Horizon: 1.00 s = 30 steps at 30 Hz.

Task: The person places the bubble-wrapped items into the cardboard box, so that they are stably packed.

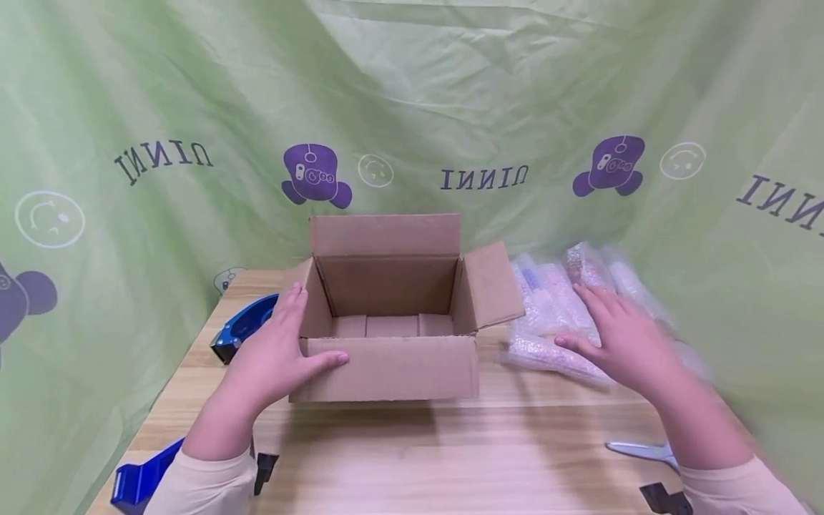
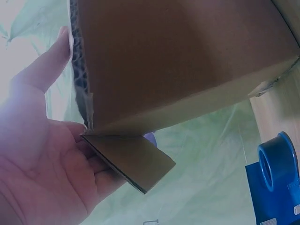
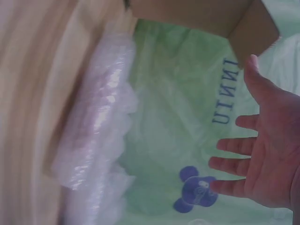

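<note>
An unsealed cardboard box (image 1: 389, 368) stands on the table with its top flaps folded outward. At its front left corner is my left hand (image 1: 270, 350), the thumb lying against the front flap and the extended fingers along the left flap. In the left wrist view, the fingers of this hand (image 2: 51, 159) pass partly behind a small flap (image 2: 129, 161) and are hidden there. My right hand (image 1: 624, 343) is held over several bubble-wrapped packages (image 1: 556, 357), right of the box. Its fingers are spread, and in the right wrist view the palm (image 3: 276, 154) holds nothing.
A blue tape dispenser (image 1: 247, 322) sits left of the box, and another blue object (image 1: 144, 476) lies near the left front edge. A light-coloured tool (image 1: 640, 450) lies by the right forearm. A green printed curtain (image 1: 399, 86) hangs behind and around the wooden table (image 1: 386, 465).
</note>
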Each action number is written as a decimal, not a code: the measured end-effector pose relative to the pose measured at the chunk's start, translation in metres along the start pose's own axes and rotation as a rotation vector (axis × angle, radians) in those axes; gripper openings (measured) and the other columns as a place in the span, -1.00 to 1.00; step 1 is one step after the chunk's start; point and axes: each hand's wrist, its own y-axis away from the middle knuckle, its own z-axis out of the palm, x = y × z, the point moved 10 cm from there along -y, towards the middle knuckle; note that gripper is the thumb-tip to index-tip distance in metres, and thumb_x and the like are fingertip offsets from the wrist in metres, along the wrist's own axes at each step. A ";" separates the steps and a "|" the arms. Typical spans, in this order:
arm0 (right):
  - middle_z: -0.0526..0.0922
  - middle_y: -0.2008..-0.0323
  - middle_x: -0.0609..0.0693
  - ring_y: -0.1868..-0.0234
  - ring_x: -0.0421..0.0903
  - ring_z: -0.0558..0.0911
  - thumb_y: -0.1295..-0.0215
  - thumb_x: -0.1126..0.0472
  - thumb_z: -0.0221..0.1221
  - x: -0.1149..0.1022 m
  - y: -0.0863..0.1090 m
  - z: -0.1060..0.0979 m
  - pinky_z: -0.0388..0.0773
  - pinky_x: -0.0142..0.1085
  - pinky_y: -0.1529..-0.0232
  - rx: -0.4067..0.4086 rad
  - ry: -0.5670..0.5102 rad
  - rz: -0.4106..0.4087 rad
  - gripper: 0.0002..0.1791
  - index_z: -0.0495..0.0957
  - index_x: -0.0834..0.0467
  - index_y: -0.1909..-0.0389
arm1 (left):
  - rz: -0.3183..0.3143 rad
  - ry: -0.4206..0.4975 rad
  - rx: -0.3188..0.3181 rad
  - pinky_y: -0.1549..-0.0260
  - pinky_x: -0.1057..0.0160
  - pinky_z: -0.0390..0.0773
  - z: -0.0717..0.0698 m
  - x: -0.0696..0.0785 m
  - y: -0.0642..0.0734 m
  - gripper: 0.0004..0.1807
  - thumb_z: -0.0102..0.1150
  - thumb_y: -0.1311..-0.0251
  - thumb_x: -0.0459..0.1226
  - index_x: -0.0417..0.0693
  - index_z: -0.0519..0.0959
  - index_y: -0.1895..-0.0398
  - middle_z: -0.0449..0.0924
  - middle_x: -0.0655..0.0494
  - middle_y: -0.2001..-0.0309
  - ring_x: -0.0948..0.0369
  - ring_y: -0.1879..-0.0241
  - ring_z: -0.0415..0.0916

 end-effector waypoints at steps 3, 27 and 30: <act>0.27 -0.37 0.39 -0.31 0.46 0.27 -0.20 -0.38 0.17 0.007 -0.002 0.017 0.16 0.36 -0.26 -0.050 -0.011 0.005 0.07 0.10 0.27 -0.48 | -0.020 0.027 -0.010 -0.31 -0.30 0.20 0.001 -0.003 0.000 0.41 0.11 0.12 0.52 -0.12 -0.25 -0.58 -0.34 -0.05 -0.59 -0.19 -0.51 -0.09; 0.64 0.04 0.35 -0.01 0.48 0.51 -0.07 -0.01 0.36 0.036 0.000 0.104 0.50 0.30 0.08 -0.262 0.066 -0.031 -0.39 0.57 0.30 -0.07 | -0.062 0.107 0.021 -0.22 -0.22 0.38 0.004 -0.005 -0.001 0.42 0.30 0.22 0.44 -0.11 -0.14 -0.58 -0.20 -0.08 -0.59 -0.22 -0.46 0.06; 0.67 0.07 0.31 0.01 0.43 0.53 -0.05 -0.01 0.37 0.034 -0.001 0.105 0.52 0.27 0.10 -0.243 0.089 -0.048 -0.42 0.59 0.27 -0.04 | -0.063 0.106 0.027 -0.22 -0.22 0.38 0.002 -0.006 -0.001 0.42 0.30 0.22 0.44 -0.11 -0.14 -0.58 -0.19 -0.09 -0.58 -0.22 -0.46 0.06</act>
